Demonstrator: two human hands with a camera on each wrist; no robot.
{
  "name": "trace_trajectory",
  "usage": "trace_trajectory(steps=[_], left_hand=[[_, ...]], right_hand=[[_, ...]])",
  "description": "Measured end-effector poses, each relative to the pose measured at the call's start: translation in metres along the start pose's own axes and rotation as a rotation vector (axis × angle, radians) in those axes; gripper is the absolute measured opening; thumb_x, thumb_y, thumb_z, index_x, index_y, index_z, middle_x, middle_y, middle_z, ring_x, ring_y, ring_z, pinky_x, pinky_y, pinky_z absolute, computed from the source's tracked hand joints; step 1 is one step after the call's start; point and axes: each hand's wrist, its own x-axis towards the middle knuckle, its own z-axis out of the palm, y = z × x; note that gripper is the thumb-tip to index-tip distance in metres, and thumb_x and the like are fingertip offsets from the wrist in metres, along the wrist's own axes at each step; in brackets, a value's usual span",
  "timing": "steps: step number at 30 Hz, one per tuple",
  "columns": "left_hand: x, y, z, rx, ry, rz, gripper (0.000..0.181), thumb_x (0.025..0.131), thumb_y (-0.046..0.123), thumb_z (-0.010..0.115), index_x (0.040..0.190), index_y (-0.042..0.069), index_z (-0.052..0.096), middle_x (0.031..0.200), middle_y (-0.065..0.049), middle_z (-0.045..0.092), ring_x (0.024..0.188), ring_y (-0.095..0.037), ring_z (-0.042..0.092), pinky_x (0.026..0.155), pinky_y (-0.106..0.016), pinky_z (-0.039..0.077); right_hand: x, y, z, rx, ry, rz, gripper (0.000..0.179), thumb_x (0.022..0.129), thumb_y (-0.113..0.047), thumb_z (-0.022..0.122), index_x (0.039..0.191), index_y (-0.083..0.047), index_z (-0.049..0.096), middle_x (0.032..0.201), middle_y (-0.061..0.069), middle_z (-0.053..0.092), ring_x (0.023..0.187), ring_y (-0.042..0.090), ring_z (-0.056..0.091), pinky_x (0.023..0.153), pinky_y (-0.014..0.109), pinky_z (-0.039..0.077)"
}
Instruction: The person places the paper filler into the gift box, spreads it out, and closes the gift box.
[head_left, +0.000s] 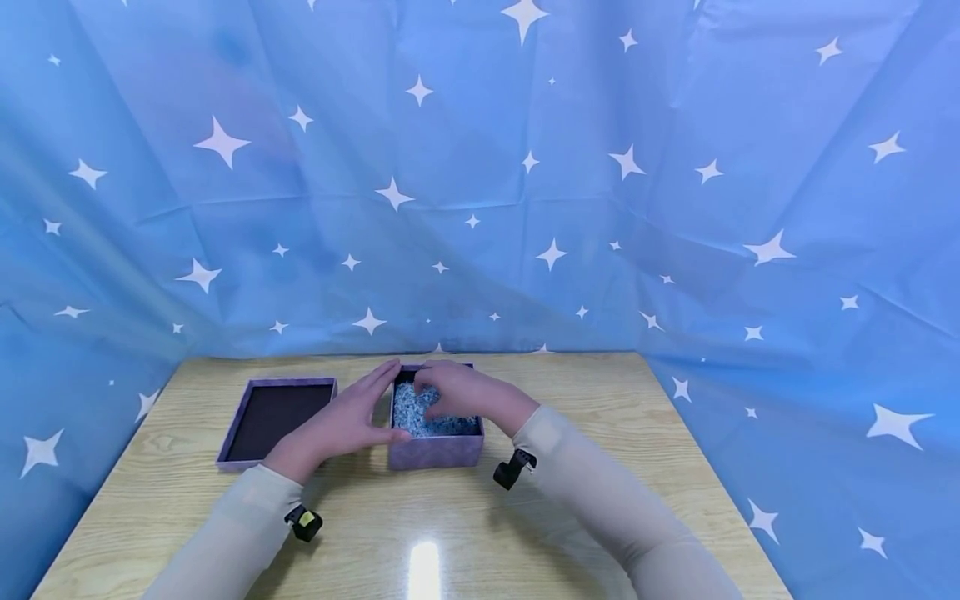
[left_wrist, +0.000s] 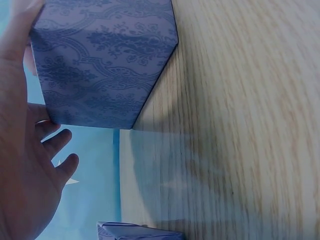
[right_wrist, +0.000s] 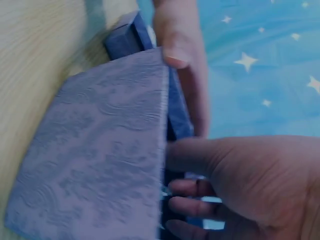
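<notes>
running off the bottom of the head view, pale sleeves point(head_left: 615, 517) lead up to a patterned purple box point(head_left: 437, 452), open on the wooden table point(head_left: 360, 542). the left hand point(head_left: 341, 425) braces the box's left side, thumb at the near corner, fingers straight towards the far one. the right hand point(head_left: 468, 393) is bent down into blue shredded filler point(head_left: 408, 410); the fingertips are partly hidden, so i can't tell if they grip anything. the step looks like searching or arranging that filler; next probably calls for a steady box and fingers clear of its rim. the right wrist view is blurred. left of the box lies a shallow dark-lined lid point(head_left: 277, 425); behind, a starry backdrop point(head_left: 480, 167).
</notes>
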Motion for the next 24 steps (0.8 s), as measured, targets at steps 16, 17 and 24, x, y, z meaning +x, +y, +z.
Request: trace_trajectory(steps=[16,17,24], left_hand=[[0.001,0.000,0.002,0.012,0.007,0.005,0.121,0.092,0.068,0.082,0.180,0.021,0.013,0.186,0.000,0.008,0.166,-0.043,0.022,0.127,-0.067,0.031],[0.001,0.000,0.002,0.013,0.008,0.004,0.122,0.092,0.068,0.082,0.180,0.021,0.013,0.186,-0.001,0.008,0.166,-0.043,0.023,0.127,-0.068,0.031],[0.000,0.000,0.000,0.008,0.000,0.000,0.123,0.091,0.072,0.080,0.180,0.021,0.012,0.186,-0.001,0.008,0.166,-0.043,0.024,0.125,-0.067,0.034]], right_hand=[[0.021,0.005,0.031,-0.140,-0.250,0.163,0.053,0.118,-0.007,0.050,0.169,-0.020,0.046,0.171,0.005,0.049,0.158,0.022,0.044,0.128,0.041,0.039],[0.021,0.004,0.030,-0.133,-0.252,0.167,0.054,0.118,-0.007,0.050,0.170,-0.020,0.045,0.172,0.005,0.048,0.159,0.023,0.043,0.128,0.042,0.038],[0.010,0.002,0.003,-0.002,-0.150,0.070,0.027,0.103,-0.011,0.082,0.128,-0.014,0.070,0.118,-0.001,0.071,0.104,0.012,0.068,0.091,0.031,0.057]])
